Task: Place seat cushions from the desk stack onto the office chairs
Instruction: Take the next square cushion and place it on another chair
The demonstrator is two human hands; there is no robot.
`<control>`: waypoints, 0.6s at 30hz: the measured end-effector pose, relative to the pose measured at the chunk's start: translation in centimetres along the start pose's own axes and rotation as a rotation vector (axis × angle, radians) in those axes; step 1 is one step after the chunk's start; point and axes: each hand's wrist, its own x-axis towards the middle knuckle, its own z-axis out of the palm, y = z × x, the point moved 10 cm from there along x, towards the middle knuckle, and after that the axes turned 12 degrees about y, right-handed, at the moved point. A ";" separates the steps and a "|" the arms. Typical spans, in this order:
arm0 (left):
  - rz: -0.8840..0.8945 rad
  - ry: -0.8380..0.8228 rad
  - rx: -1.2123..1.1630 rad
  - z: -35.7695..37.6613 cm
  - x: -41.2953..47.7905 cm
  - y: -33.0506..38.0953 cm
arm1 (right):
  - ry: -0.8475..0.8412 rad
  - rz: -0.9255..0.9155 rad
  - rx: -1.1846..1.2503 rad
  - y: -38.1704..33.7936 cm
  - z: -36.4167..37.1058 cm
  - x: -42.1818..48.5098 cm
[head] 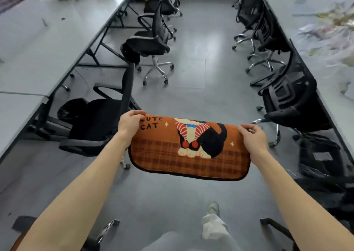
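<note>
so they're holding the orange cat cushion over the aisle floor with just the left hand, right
No, both hands: the left hand and the right hand each grip an end of the orange cat cushion over the aisle floor, per the head view.

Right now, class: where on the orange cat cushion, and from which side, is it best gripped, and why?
Grip the cushion at its two short ends, one hand from each side, as the left hand and right hand do now. It is wide, flat and soft; a single middle grip would probably let it fold, while both ends keep it spread for a seat.
</note>
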 end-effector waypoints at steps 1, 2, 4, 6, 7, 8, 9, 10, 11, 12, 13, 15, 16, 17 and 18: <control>-0.004 0.036 -0.009 0.2 1.0 1.3 | -0.013 -0.005 0.004 -1.8 1.3 1.6; -0.003 0.070 -0.025 0.1 1.9 2.5 | -0.033 -0.020 0.007 -3.4 2.6 2.9; -0.003 0.151 -0.082 -0.6 3.8 5.1 | -0.082 -0.086 0.014 -7.6 5.6 5.4; 0.007 0.257 -0.131 -2.3 5.4 7.4 | -0.132 -0.137 0.038 -11.9 8.9 7.4; 0.011 0.327 -0.156 -3.9 6.1 8.4 | -0.172 -0.174 0.039 -14.3 11.2 7.8; 0.024 0.378 -0.182 -5.3 6.7 9.4 | -0.208 -0.212 0.046 -16.5 13.3 8.1; 0.026 0.419 -0.197 -6.6 7.3 10.1 | -0.243 -0.238 0.060 -18.3 15.2 8.1; 0.021 0.489 -0.228 -8.7 8.2 10.6 | -0.289 -0.283 0.070 -20.9 18.3 7.8; 0.009 0.547 -0.255 -10.5 9.0 10.8 | -0.328 -0.323 0.072 -22.9 21.0 7.4; -0.004 0.600 -0.275 -12.0 9.7 10.6 | -0.358 -0.355 0.072 -24.7 23.3 7.0; -0.028 0.660 -0.303 -13.6 10.5 9.9 | -0.414 -0.387 0.063 -26.4 26.4 6.1; -0.098 0.716 -0.353 -15.6 11.9 8.0 | -0.478 -0.427 0.058 -28.6 31.0 5.1; -0.133 0.744 -0.373 -16.7 12.8 6.8 | -0.501 -0.444 0.053 -29.6 33.8 4.5; -0.169 0.765 -0.396 -17.3 13.6 5.3 | -0.543 -0.461 0.038 -30.1 36.0 3.7; -0.205 0.797 -0.431 -18.6 15.0 3.8 | -0.581 -0.486 0.026 -31.1 39.2 2.5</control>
